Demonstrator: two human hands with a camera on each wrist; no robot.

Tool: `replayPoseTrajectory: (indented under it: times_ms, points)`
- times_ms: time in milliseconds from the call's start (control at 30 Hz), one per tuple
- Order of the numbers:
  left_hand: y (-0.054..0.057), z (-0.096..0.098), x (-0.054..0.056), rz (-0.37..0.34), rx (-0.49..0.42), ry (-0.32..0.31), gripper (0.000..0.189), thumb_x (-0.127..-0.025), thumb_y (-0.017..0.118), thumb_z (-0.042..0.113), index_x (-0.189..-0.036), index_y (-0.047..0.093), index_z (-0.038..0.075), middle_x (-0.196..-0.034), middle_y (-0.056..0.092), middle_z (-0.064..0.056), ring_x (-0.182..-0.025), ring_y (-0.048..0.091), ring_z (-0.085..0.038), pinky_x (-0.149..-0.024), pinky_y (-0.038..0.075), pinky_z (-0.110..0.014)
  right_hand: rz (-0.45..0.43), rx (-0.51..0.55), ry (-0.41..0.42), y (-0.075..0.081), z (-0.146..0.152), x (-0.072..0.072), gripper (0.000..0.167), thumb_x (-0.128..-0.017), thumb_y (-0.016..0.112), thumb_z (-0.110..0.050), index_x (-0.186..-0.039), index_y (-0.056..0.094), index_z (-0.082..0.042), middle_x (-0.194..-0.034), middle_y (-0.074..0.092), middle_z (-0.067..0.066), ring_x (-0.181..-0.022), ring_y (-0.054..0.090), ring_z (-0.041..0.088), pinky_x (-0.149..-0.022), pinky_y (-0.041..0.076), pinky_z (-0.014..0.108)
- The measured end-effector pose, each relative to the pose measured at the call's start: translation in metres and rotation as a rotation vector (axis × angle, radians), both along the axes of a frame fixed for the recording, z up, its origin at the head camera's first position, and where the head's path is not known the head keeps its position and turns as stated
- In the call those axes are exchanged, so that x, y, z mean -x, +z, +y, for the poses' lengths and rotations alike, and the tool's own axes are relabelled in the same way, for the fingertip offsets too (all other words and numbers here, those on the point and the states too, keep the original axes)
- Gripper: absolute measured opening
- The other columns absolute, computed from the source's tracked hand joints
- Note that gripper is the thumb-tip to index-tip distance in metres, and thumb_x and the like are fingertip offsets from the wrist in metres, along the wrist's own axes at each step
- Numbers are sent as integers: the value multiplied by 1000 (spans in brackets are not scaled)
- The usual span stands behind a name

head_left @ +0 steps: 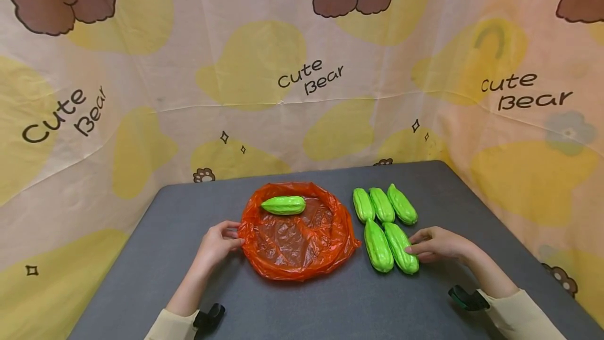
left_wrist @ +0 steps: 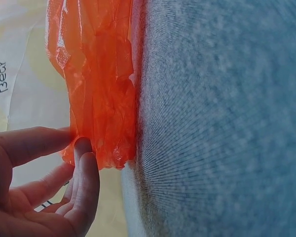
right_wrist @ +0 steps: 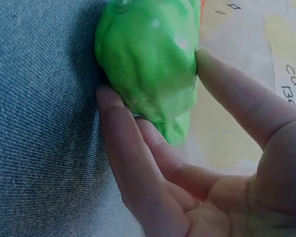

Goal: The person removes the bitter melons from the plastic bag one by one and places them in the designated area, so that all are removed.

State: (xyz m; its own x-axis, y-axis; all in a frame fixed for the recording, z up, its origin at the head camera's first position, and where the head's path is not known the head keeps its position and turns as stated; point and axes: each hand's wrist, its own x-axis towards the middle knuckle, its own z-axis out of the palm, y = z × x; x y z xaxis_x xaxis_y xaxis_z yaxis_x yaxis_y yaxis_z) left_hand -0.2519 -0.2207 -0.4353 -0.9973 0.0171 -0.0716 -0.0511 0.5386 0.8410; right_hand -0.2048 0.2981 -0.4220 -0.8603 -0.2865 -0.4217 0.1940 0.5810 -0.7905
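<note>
A red plastic bag (head_left: pixel 302 272) stands on the table with its rim rolled down into a round, shallow shape. Inside, near its far side, lies one bright green bitter melon (head_left: pixel 284 205). The left hand (head_left: pixel 219 244) pinches the bag's left edge between thumb and fingers. To the right of the bag, several more bitter melons lie in two rows. My right hand (head_left: pixel 439 243) is at the front-right bitter melon (head_left: pixel 401 248), with the thumb (right_wrist: pixel 232 89) at its upper side and the fairly straight fingers (right_wrist: pixel 126 143) low along it, near the table.
The grey table (head_left: pixel 302 311) carries all of this. In the back row lie bitter melons (head_left: pixel 363 205), and another bitter melon (head_left: pixel 378 245) is in front of them, beside the touched one. A patterned cloth (head_left: pixel 264 77) hangs behind and at both sides. Each wrist wears a black strap (head_left: pixel 467 298).
</note>
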Motion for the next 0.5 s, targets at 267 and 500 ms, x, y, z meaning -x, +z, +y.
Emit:
replayPoseTrajectory:
  times_ms: [267, 500]
  points:
    - [0, 0, 0, -4, 8, 9, 41, -81, 70, 4, -120, 59, -3, -96, 66, -16, -75, 65, -21, -70, 57, -38, -8, -23, -8, 1, 0, 1, 59, -88, 66, -32, -127, 51, 9, -121, 60, 20, -100, 66, 25, -83, 54, 40]
    - [-2, 0, 1, 3, 0, 6, 40, -81, 70, 4, -119, 59, -3, -95, 66, -16, -74, 65, -21, -70, 57, -38, -12, -11, -7, 4, 0, 0, 59, -89, 65, -32, -127, 50, 11, -123, 58, 23, -102, 65, 28, -83, 54, 40]
